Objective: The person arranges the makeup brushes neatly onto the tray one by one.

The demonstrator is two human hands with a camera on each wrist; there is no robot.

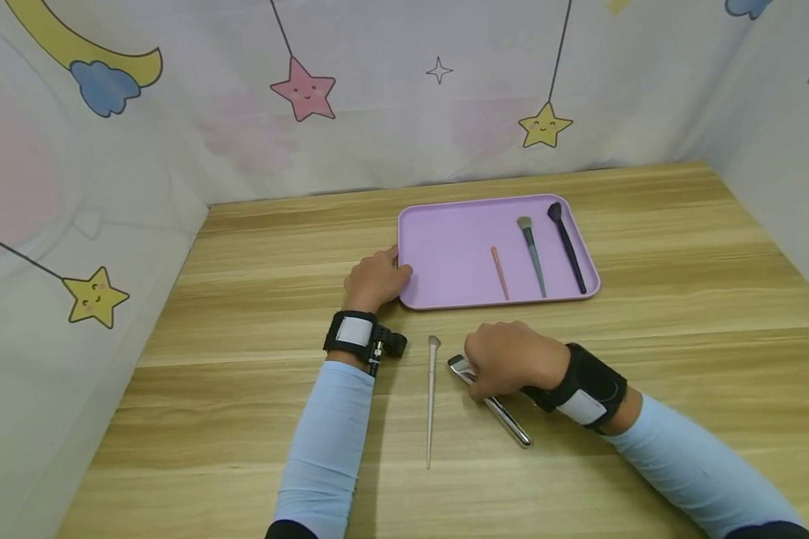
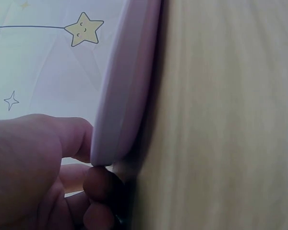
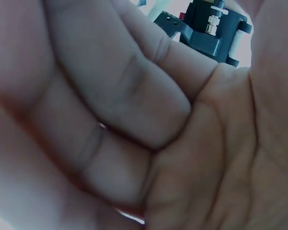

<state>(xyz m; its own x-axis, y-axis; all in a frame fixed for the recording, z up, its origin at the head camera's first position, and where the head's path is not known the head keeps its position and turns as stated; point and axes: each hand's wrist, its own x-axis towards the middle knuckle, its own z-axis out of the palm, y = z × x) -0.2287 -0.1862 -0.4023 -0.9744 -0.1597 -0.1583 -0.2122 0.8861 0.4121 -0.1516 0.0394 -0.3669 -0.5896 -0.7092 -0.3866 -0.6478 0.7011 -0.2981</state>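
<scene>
My left hand (image 1: 377, 281) grips the left front corner of a lilac tray (image 1: 445, 254), with the thumb over its rim. In the left wrist view, the thumb and fingers pinch the tray edge (image 2: 120, 96) from both sides. My right hand (image 1: 515, 359) holds a slim, shiny silver tool (image 1: 508, 423) with a flat, dark-edged end, slanting over the table; the hand covers its middle. The right wrist view shows mostly curled fingers (image 3: 120, 96) and the palm. Between the hands lies a pale makeup brush (image 1: 431, 404), bristles towards the tray.
On the tray's right half lie a thin coral stick (image 1: 500, 273), a green-handled makeup brush (image 1: 532, 254) and a black makeup brush (image 1: 569, 251). The wooden table (image 1: 243, 299) meets a patterned cloth backdrop (image 1: 377, 150) behind and at the sides.
</scene>
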